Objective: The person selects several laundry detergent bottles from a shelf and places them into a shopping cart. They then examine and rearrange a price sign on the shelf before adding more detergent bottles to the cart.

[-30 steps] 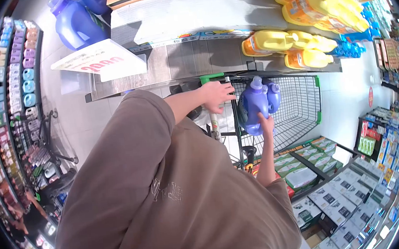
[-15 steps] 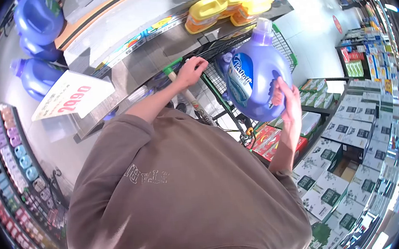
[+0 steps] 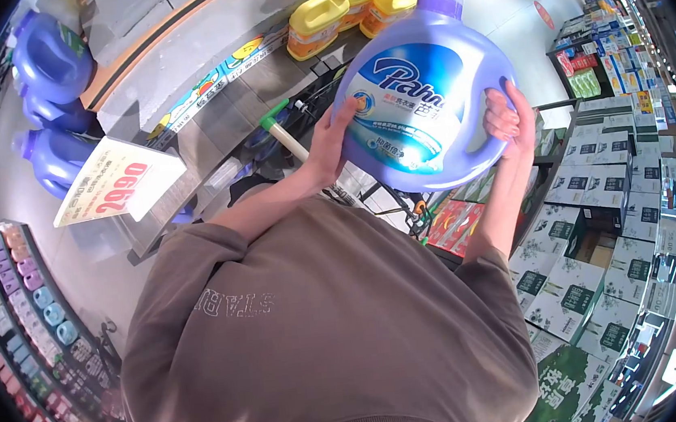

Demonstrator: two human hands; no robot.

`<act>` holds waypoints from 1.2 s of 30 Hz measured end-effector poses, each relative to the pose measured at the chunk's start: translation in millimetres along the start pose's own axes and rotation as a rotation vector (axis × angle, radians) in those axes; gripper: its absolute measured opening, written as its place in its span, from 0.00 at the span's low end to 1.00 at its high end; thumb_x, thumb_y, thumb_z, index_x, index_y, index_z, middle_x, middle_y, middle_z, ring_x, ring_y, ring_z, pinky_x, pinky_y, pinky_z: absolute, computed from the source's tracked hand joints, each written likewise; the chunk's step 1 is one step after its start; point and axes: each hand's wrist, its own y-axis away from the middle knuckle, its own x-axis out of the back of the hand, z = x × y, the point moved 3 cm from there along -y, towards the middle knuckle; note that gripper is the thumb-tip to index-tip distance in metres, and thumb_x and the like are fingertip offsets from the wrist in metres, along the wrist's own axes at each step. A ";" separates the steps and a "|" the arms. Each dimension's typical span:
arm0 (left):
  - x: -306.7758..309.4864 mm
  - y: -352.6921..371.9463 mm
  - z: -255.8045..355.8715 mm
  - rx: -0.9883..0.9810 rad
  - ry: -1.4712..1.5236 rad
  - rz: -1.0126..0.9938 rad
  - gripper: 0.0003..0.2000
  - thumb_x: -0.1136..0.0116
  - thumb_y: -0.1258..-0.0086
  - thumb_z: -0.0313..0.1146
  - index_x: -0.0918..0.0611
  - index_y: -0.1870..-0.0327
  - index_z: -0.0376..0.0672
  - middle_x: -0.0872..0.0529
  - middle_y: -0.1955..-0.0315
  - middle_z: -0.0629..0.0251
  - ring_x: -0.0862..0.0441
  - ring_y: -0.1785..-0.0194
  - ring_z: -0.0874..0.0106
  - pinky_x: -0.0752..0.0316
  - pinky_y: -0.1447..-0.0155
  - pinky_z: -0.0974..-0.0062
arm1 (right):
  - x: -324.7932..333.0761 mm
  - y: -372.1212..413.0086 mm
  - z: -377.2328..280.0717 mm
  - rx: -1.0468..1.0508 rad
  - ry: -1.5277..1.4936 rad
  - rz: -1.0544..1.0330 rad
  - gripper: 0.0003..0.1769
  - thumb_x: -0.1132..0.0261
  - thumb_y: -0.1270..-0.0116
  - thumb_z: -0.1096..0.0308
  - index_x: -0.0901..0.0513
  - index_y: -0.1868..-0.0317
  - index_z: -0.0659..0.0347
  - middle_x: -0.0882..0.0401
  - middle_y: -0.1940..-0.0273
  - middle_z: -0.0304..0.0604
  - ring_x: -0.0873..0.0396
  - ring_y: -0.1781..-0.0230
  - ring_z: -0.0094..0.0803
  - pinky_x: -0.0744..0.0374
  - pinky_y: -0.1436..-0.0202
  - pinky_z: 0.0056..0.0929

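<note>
A large purple jug (image 3: 401, 107) with a blue and white label and a clear cap is held up in front of me, the cap pointing up and away. My right hand (image 3: 508, 120) is wrapped round its handle on the right side. My left hand (image 3: 333, 142) supports the jug's left side, the thumb lying at the edge of the label. Behind and below the jug is a shopping cart (image 3: 290, 138) with a pale handle and green ends, partly hidden by the jug.
More purple jugs (image 3: 55, 57) and a price sign (image 3: 119, 180) are at the left. Yellow bottles (image 3: 318, 24) stand on a display beyond the cart. White and green boxes (image 3: 573, 290) are stacked at the right. Shelves of small bottles (image 3: 41, 300) line the far left.
The jug has come closer and turned so that its label faces me. My left hand has moved from beside the cart handle onto the jug's left side.
</note>
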 end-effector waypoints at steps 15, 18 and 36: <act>11.2 4.1 12.3 0.383 0.268 -0.246 0.32 0.48 0.31 0.57 0.32 0.34 0.42 0.22 0.45 0.59 0.23 0.43 0.68 0.29 0.36 0.65 | -138.8 -37.4 133.2 0.128 0.165 0.155 0.22 0.42 0.31 0.58 0.30 0.49 0.71 0.28 0.66 0.41 0.26 0.68 0.27 0.26 0.64 0.26; 3.8 -5.9 -7.2 0.500 0.280 -0.265 0.32 0.48 0.31 0.56 0.32 0.34 0.42 0.23 0.45 0.59 0.24 0.42 0.67 0.30 0.35 0.62 | -190.9 -79.3 212.7 0.228 0.377 0.159 0.27 0.29 0.42 0.70 0.33 0.47 0.68 0.27 0.59 0.44 0.25 0.59 0.30 0.26 0.52 0.28; 84.0 17.7 23.0 0.265 0.518 -0.344 0.30 0.50 0.31 0.54 0.34 0.33 0.46 0.27 0.40 0.62 0.26 0.41 0.62 0.38 0.32 0.45 | -202.1 -91.8 223.0 -0.180 0.268 -0.025 0.11 0.33 0.38 0.69 0.27 0.61 0.60 0.31 0.74 0.32 0.31 0.78 0.17 0.33 0.77 0.18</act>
